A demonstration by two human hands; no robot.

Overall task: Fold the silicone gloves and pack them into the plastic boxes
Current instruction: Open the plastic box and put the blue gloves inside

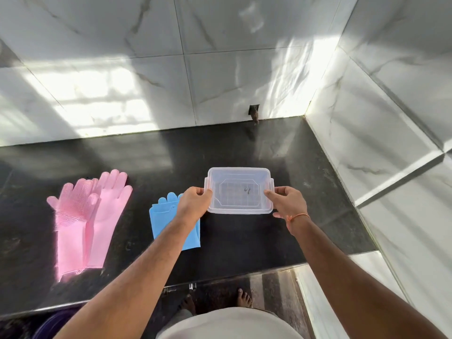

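Note:
A clear plastic box [239, 177] is in front of me over the black counter, open side up with nothing inside. My left hand [194, 203] grips its left rim and my right hand [288, 200] grips its right rim. Folded blue silicone gloves [162, 221] lie flat on the counter just left of the box, partly hidden under my left forearm. A pair of pink silicone gloves [85, 216] lies unfolded at the far left, one overlapping the other, fingers pointing towards the wall.
The black stone counter [244, 241] meets marble-tiled walls at the back and on the right. A small dark hole [254, 111] sits at the base of the back wall. The counter's front edge [220, 281] runs below my arms.

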